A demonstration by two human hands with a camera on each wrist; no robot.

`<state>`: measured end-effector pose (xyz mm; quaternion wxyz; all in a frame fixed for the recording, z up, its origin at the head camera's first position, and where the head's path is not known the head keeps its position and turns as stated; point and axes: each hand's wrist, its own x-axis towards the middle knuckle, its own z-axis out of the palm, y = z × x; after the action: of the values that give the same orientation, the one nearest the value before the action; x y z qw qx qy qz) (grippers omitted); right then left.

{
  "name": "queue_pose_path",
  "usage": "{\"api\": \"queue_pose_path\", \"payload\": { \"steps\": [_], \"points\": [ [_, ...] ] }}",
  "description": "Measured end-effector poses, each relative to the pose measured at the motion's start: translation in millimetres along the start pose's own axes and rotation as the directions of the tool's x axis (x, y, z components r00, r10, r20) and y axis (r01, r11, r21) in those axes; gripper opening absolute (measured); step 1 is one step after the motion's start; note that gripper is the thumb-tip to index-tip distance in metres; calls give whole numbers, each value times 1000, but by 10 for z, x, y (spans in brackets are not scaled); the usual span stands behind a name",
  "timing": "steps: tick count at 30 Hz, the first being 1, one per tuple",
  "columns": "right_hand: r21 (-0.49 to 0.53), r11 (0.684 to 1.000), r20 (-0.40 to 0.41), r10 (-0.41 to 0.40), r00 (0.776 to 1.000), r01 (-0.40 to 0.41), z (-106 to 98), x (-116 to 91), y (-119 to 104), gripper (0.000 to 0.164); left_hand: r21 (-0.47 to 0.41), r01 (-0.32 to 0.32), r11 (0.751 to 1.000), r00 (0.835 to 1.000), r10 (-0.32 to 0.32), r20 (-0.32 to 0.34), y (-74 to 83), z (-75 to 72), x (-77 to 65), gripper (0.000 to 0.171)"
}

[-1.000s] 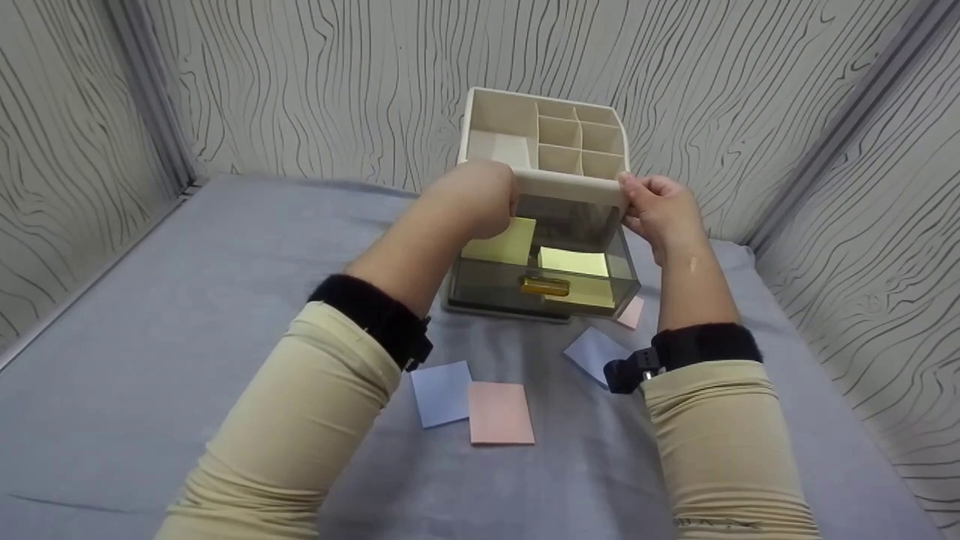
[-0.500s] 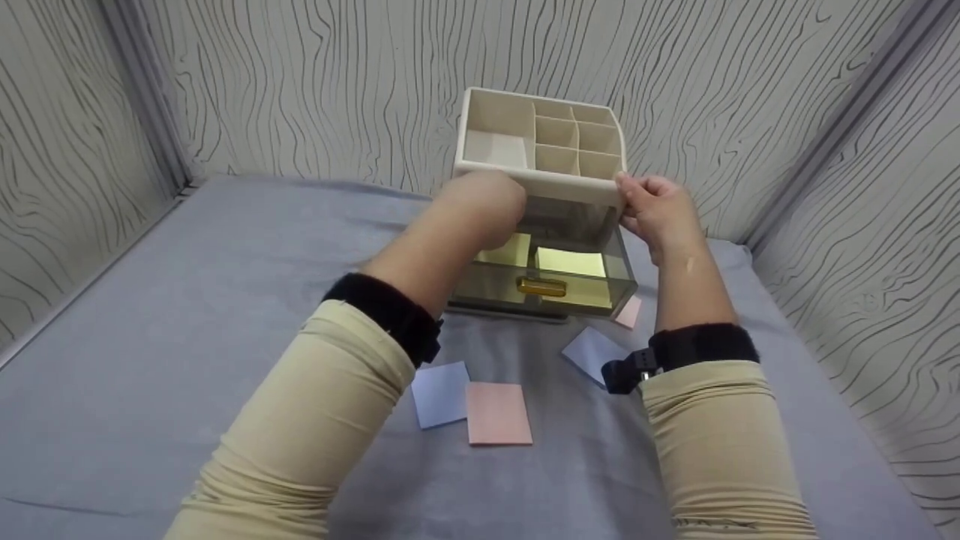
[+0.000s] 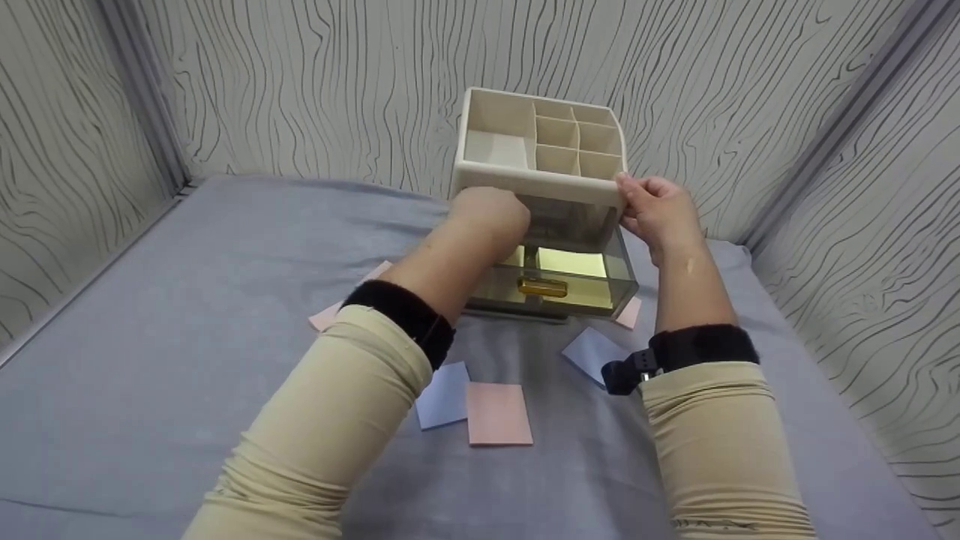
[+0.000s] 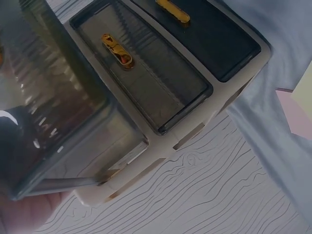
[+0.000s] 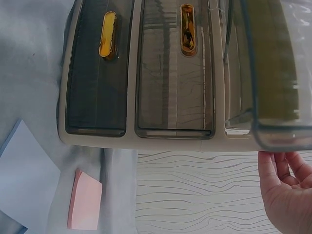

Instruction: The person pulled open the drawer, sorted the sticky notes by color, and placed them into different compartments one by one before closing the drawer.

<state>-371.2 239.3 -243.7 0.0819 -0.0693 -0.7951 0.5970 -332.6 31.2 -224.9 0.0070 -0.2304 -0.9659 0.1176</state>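
Note:
A cream desk organizer (image 3: 536, 174) stands at the back, its smoky clear top drawer (image 3: 626, 279) pulled out. My left hand (image 3: 491, 217) reaches down into the drawer's left half, holding a yellow sticky note pad (image 3: 513, 257); its fingertips are hidden. Beside it lies a stack of yellow sticky notes (image 3: 571, 262). My right hand (image 3: 664, 214) grips the organizer's front right corner, thumb at the top rim and fingers against the side. In the right wrist view, the fingertips (image 5: 267, 163) touch the organizer's side edge by the open drawer.
On the grey cloth (image 3: 187, 337) lie a blue pad (image 3: 444, 397), a pink pad (image 3: 499, 414) and another blue pad (image 3: 595, 354). Pink pads show by the left forearm (image 3: 324, 318) and near the organizer's right (image 3: 628, 313). Below, two drawers (image 5: 175, 92) are closed; patterned walls stand behind.
My left hand has moved down and slightly right, lowering the yellow pad into the drawer. A pink pad now shows past the left forearm. My right hand keeps its grip.

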Motion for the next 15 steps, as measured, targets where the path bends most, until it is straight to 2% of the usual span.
{"api": "queue_pose_path", "payload": {
  "steps": [8, 12, 15],
  "points": [
    [1, 1000, -2, 10, 1000, -10, 11, 0, -6, 47, 12, -17, 1000, 1000, 16, 27, -5, -8, -12, 16],
    [0, 1000, -3, 16, 1000, -16, 13, 1, -9, 47, 15, -45, 999, 998, 45, 33, -24, -16, -26, 14],
    [13, 1000, -8, 20, 1000, -20, 16, 5, -8, 47, -23, -72, 997, 997, 73, 23, -51, -25, -42, 12]
  ]
}}
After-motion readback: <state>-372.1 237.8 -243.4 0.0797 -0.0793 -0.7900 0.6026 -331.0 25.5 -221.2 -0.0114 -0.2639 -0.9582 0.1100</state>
